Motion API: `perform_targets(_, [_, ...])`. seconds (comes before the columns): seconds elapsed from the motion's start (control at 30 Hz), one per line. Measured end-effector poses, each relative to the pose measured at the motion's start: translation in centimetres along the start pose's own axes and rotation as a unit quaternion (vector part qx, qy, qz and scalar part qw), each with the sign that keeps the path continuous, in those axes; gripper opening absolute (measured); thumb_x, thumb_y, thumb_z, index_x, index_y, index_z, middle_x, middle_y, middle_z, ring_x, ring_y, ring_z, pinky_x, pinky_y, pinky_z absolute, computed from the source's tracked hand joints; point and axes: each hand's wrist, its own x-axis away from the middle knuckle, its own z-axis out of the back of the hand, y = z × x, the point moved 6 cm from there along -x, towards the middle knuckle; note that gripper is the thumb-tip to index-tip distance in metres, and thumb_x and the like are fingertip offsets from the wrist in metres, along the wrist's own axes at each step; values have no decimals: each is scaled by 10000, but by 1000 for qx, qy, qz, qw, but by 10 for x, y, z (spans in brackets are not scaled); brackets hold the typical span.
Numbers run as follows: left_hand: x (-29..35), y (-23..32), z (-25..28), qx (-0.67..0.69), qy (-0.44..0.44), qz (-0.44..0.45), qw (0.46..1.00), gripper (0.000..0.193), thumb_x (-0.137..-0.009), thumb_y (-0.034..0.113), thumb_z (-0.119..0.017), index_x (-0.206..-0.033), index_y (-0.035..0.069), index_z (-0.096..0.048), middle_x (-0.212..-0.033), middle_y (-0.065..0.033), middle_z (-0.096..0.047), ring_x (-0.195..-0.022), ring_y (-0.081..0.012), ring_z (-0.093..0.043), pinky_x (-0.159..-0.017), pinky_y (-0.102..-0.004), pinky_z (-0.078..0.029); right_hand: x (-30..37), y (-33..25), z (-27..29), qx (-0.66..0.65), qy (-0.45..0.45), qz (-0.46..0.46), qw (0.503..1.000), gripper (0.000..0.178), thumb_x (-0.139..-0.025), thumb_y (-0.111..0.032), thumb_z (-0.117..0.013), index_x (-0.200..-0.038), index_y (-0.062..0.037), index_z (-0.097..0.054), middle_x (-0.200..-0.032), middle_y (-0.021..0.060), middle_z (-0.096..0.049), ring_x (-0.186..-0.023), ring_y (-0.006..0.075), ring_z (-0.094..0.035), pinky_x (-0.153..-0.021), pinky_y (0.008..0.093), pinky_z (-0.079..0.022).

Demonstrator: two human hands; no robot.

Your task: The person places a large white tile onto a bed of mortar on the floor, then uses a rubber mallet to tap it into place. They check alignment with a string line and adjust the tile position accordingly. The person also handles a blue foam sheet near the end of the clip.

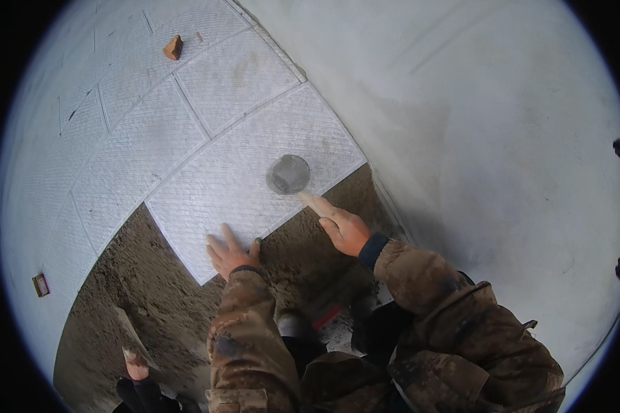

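My right hand (349, 233) is closed round the light handle of a mallet (288, 174). The mallet's round grey head is over a pale, finely ribbed floor tile (220, 175), near its right half; whether it touches the surface I cannot tell. On the tile's near edge lies my left hand (233, 258), fingers spread, holding nothing. This tile borders the laid tiles behind it and reaches the wall's foot at its right corner. Brown sandy bedding (165, 275) shows along its near and left sides.
A pale wall (503, 138) rises at the right. At lower left a co-worker's hand (137, 366) holds a flat, blade-like tool (135, 336). A broken brick piece (173, 47) and a small box (40, 285) lie on laid tiles. Something red (326, 316) lies by my feet.
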Motion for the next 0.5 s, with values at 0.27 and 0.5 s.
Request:
perform_targets(0.27, [-2,4,7,5,-31,15,999,1015,-812,511,-841,-1640,274,-304,-1666,-280,-229,-1522,-480,-253,-1211,-564,-316,-9,-10,-1,-83,-33,-54,995,552,-1082,-209,-527,-1599,-84,-380,-1458,242,-575,-1303,413,-584,-1069,424,-471])
perform_targets(0.5, [-1,1,3,22,-21,8,999,1020,-804,493,-853,-1638,273,-308,-1665,-283,-231,-1523,-484,-246,-1212,-567,-308,-1,8,-9,-31,-4,-38,999,554,-1085,-213,-511,-1604,-83,-366,-1468,249,-565,-1306,414,-581,-1060,430,-477])
